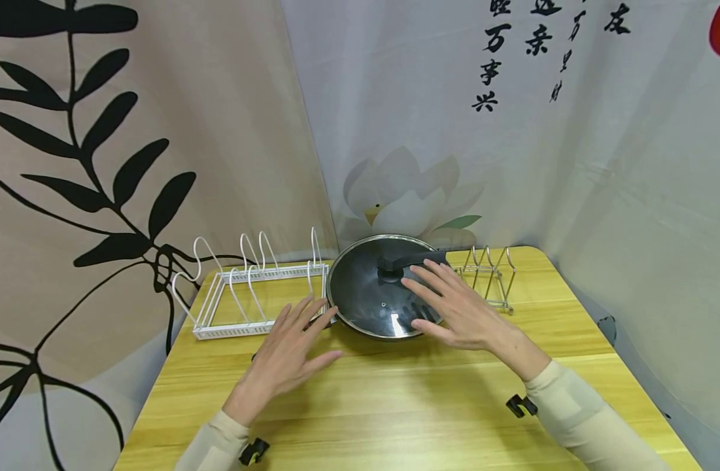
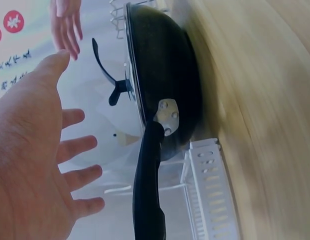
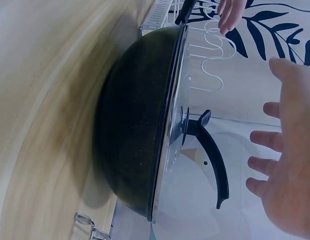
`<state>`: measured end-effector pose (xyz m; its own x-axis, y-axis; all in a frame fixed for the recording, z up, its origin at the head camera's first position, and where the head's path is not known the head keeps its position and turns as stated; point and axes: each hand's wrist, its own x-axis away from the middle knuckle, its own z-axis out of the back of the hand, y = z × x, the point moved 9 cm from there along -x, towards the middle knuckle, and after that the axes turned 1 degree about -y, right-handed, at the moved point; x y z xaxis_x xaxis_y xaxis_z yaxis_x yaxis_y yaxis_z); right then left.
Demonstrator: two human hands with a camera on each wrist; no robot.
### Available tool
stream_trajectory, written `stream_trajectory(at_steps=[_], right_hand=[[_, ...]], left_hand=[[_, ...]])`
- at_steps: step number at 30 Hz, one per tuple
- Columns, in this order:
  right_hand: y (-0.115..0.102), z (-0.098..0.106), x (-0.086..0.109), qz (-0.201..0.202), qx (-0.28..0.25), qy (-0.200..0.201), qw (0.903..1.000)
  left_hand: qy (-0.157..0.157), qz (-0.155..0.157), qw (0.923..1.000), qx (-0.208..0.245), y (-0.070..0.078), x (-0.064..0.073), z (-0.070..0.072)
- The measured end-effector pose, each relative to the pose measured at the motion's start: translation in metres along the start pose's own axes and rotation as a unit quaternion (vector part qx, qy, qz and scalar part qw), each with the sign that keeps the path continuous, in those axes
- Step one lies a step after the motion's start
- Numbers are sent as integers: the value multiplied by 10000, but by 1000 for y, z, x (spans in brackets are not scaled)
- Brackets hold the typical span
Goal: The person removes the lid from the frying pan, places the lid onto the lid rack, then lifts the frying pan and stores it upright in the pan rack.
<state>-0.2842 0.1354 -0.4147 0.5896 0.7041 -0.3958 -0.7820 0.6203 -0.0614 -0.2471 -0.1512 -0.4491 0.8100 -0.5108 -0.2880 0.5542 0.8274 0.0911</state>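
A black wok stands on the table, covered by a glass lid with a metal rim. The lid's black knob has a long curved arm that points right in the head view. My left hand hovers with spread fingers near the wok's long black handle, not gripping it. In the head view that hand hides most of the handle. Over the right side of the lid hangs my right hand, fingers extended and holding nothing. The right wrist view shows it apart from the lid arm.
Left of the wok, a white rack with upright wire loops stands close against it. A smaller metal wire rack is at the right, partly behind my right hand. Printed curtains hang behind the wooden table.
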Motion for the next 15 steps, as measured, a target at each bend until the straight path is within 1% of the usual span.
stream_trajectory(at_steps=[4,15], right_hand=[[2,1,-3,-59,5,-24,10000],[6,4,-11,-183,84,-67,9998]], left_hand=[[26,102,9999,-14,-6,3,2],[305,292,9991,47,-21,11,8]])
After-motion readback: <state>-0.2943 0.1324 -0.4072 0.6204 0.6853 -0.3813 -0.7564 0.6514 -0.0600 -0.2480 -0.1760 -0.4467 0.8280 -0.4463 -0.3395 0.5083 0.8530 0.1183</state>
